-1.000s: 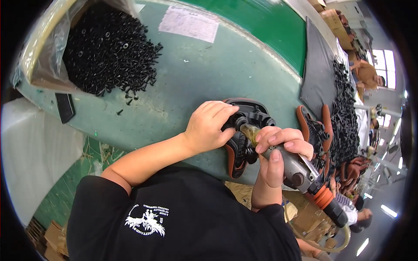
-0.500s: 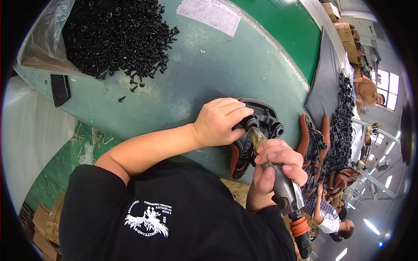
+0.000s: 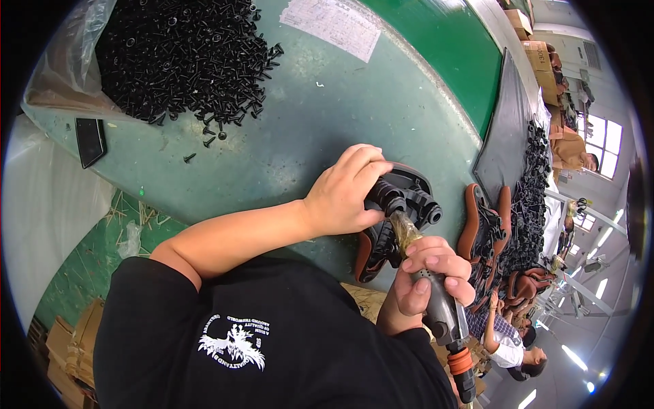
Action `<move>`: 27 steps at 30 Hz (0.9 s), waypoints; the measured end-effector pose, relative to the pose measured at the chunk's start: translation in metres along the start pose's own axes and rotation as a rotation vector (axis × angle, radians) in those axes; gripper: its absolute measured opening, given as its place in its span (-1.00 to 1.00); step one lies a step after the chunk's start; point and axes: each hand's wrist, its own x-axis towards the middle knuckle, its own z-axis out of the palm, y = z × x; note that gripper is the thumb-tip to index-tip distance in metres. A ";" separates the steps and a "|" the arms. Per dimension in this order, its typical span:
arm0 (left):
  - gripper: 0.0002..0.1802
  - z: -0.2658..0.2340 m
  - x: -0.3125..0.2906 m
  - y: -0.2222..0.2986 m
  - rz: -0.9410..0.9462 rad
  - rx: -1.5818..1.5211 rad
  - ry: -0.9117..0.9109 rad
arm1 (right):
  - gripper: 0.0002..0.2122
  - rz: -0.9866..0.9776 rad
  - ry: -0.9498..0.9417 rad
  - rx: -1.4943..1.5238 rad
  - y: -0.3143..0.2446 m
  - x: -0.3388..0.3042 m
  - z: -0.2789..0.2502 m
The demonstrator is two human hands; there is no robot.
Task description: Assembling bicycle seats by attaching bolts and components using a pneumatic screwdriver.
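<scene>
A bicycle saddle (image 3: 415,178), brown on its edge with a black underside facing up, is at the table's near edge. My left hand (image 3: 346,191) is closed over its far-left side, next to a black coil spring (image 3: 387,195). In my right hand (image 3: 436,269) is a grey power screwdriver (image 3: 444,310) with an orange ring (image 3: 460,361) at its rear end. Its tape-wrapped nose (image 3: 405,228) points into the saddle's underside. The tip is hidden among the black parts, so contact with a screw cannot be seen.
A heap of black screws (image 3: 184,61) spills from a clear plastic bag (image 3: 68,75) at far left; a black flat object (image 3: 90,142) lies nearby. Paper (image 3: 330,27) lies at the back. More brown saddles (image 3: 471,221) and piled black parts (image 3: 528,204) are right. Co-workers (image 3: 507,341) sit beyond.
My left hand has shifted slightly up, its fingers now farther over the saddle's far edge. The screwdriver's rear end has swung a little left. The screwdriver still points into the saddle.
</scene>
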 end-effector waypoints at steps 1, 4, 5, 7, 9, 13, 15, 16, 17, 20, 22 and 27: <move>-0.42 0.000 0.000 -0.003 -0.002 -0.006 -0.002 | -0.67 0.003 0.006 0.004 0.000 -0.001 0.000; -0.47 -0.001 -0.003 -0.015 0.016 -0.101 -0.114 | -0.66 0.001 -0.002 0.007 0.002 0.000 0.002; -0.50 -0.001 -0.004 -0.017 0.038 -0.133 -0.125 | -0.66 -0.007 -0.014 0.009 0.003 0.001 0.004; -0.52 0.003 -0.003 -0.019 0.063 -0.175 -0.137 | -0.66 0.007 -0.009 -0.008 0.002 0.004 0.004; -0.56 0.006 -0.004 -0.019 0.043 -0.250 -0.138 | -0.64 0.024 -0.007 -0.022 0.001 0.005 0.004; -0.54 0.006 -0.009 -0.021 0.052 -0.246 -0.158 | -0.65 0.021 -0.024 -0.026 0.000 0.002 0.007; -0.54 0.005 -0.010 -0.024 0.054 -0.220 -0.160 | -0.65 -0.008 -0.045 -0.029 0.002 0.003 0.011; -0.54 0.005 -0.011 -0.025 0.058 -0.220 -0.156 | -0.65 -0.013 -0.047 -0.028 0.001 0.001 0.011; -0.56 0.006 -0.014 -0.027 0.061 -0.217 -0.149 | -0.65 -0.030 -0.103 -0.033 0.000 -0.004 0.010; -0.56 0.004 -0.010 -0.027 0.051 -0.234 -0.163 | -0.63 -0.071 -0.135 -0.053 0.002 -0.006 0.013; -0.55 0.003 -0.003 -0.026 0.049 -0.253 -0.197 | -0.62 -0.065 0.034 -0.049 0.002 -0.005 0.014; -0.51 0.006 0.003 -0.027 0.115 -0.205 -0.158 | -0.55 -0.013 -0.111 -0.047 -0.001 0.016 0.002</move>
